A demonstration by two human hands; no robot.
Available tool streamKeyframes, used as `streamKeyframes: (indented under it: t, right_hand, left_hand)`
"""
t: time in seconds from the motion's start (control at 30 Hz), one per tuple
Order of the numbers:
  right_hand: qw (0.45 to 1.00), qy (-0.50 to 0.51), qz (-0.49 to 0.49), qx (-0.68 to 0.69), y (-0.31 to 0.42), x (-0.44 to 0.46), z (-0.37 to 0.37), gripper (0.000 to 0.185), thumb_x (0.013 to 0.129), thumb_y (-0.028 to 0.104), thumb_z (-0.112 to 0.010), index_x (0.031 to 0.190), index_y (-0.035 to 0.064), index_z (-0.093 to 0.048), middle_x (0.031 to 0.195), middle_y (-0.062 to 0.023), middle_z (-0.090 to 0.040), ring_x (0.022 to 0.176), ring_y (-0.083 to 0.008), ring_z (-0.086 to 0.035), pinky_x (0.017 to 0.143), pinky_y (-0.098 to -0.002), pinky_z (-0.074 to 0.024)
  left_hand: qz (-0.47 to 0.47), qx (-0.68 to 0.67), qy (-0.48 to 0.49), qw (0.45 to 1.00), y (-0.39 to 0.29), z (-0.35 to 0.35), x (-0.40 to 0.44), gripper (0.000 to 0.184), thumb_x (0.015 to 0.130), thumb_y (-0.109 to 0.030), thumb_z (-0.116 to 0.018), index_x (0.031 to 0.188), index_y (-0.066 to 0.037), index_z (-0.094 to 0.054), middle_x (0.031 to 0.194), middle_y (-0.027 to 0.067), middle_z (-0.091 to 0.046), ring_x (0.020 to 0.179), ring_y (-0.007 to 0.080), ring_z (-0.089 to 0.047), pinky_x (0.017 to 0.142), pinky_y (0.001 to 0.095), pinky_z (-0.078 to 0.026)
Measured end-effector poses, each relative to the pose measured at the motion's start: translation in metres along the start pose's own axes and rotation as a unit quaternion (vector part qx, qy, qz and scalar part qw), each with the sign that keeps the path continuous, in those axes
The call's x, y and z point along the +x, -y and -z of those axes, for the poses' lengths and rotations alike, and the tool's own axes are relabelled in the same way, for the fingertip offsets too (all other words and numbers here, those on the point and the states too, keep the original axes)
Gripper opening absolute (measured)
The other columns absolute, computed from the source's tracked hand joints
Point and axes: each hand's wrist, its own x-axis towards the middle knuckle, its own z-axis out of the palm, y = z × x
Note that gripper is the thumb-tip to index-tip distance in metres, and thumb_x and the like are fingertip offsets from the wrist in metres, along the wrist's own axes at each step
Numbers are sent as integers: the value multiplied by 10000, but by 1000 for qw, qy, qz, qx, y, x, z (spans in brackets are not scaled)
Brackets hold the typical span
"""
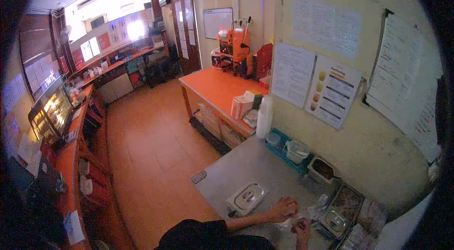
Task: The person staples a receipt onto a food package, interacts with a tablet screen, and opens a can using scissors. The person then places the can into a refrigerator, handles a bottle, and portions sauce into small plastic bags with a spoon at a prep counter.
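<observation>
Over the steel counter [222, 169], my left hand [283, 209] reaches in from the left with its fingers curled. Something pale or clear seems to be at its fingertips, too small to name. Close by on the right, my right hand [301, 229] is closed around a small cup with dark contents [301, 224]. Crumpled clear plastic [318, 207] lies just beyond both hands. To the left of my left hand rests a steel pan lid [248, 196]. A steel pan of brownish food [349, 200] stands to the right, a second lid [335, 220] at its near end.
Along the wall stand a small steel pan of dark sauce [322, 170], a teal basket [280, 155] with plastic tubs and a stack of white cups [265, 117]. An orange table [213, 84] with a sealing machine [231, 47] adjoins the counter. Tiled floor [151, 141] lies left.
</observation>
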Motion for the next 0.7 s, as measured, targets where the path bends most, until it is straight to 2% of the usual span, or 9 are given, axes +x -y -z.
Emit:
streamKeyframes:
  t: [0.1, 0.17, 0.3, 0.37, 0.4, 0.43, 0.47, 0.53, 0.7]
  right_hand:
    - [997, -32, 3, -67, 21, -3, -9, 107, 748, 73, -657, 763, 35, -558, 584, -35, -533, 499, -119, -510, 473, -261, -422]
    - [991, -50, 13, -127, 23, -4, -12, 109, 751, 75, -652, 735, 31, -555, 559, -35, -524, 469, -115, -497, 449, -259, -411]
    - [996, -2, -12, -93, -2, 3, 3, 141, 751, 85, -643, 660, 21, -555, 534, -54, -539, 431, -121, -494, 415, -275, -405]
    - [996, 12, -22, -82, -23, 6, 11, 155, 751, 87, -640, 642, 19, -555, 528, -59, -543, 422, -122, -493, 407, -279, -403]
    - [975, -11, 63, -214, -36, 6, 13, 142, 741, 79, -641, 642, 14, -561, 535, -69, -545, 449, -147, -516, 429, -291, -416]
    - [928, -34, 147, -341, -46, 5, 17, 130, 730, 72, -643, 643, 10, -568, 542, -79, -548, 476, -172, -540, 450, -304, -429]
    - [928, -34, 146, -341, -33, 1, 12, 130, 730, 72, -643, 643, 10, -568, 542, -79, -548, 476, -172, -540, 450, -304, -429]
    - [793, -119, 313, -509, 17, -8, -7, 75, 707, 45, -627, 684, -6, -577, 567, -98, -529, 575, -246, -566, 510, -355, -447]
    - [829, -154, 286, -456, 27, -6, -30, 131, 719, 15, -600, 848, 11, -582, 736, -125, -554, 693, -314, -557, 671, -409, -445]
  left_hand:
    - [12, 145, -30, 989, -29, 15, 6, 214, 881, -244, -550, 980, -56, -518, 936, 145, -549, 796, 358, -546, 701, 411, -434]
    - [131, -70, 110, 983, -30, 8, -2, 237, 895, -268, -518, 893, -35, -557, 809, 158, -559, 724, 350, -549, 676, 422, -438]
    - [93, -137, 35, 986, -4, -22, -19, 285, 896, -285, -512, 814, -17, -560, 712, 160, -548, 685, 345, -560, 651, 416, -445]
    - [210, -152, 189, 947, -6, -14, -17, 274, 871, -269, -534, 850, 1, -576, 793, 171, -590, 755, 352, -590, 678, 419, -457]
    - [213, -153, 190, 946, -18, -3, -8, 274, 871, -269, -534, 850, 1, -576, 793, 171, -590, 755, 352, -590, 678, 419, -457]
    - [235, -56, 270, 932, -32, 5, 2, 253, 852, -251, -549, 857, -1, -586, 823, 182, -599, 782, 361, -594, 692, 428, -462]
    - [252, 42, 344, 903, -41, 11, 9, 234, 834, -233, -564, 864, -2, -596, 853, 192, -608, 809, 369, -599, 706, 437, -467]
    - [266, 68, 313, 909, -41, 10, 6, 227, 811, -219, -580, 912, -17, -605, 885, 203, -610, 835, 373, -597, 716, 444, -471]
    - [324, 23, 178, 929, -85, 49, 20, 327, 782, -215, -605, 1069, -59, -591, 926, 216, -613, 899, 378, -588, 722, 454, -478]
